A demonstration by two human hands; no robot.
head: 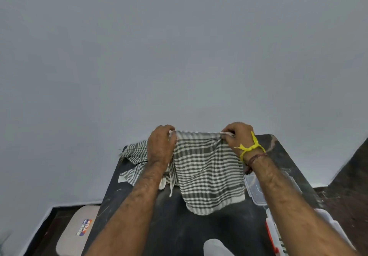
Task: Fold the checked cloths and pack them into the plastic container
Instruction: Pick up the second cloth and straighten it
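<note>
Both hands, left (161,142) and right (237,136), pinch top corners of a green-and-white checked cloth (205,168) above the dark bench (179,226): folding step; next, likely halve it.

Table (179,226) stands against the wall (179,46). Held cloth (207,172) hangs over table centre, its upper corners in left hand (162,142) and right hand (237,136). Second cloth (135,156) lies on table's far-left part, behind left forearm. Lid (254,190) right of held cloth; container (272,230) nearer, at right edge, possibly with cloth inside. Case (77,232) on floor, left of table.
</note>
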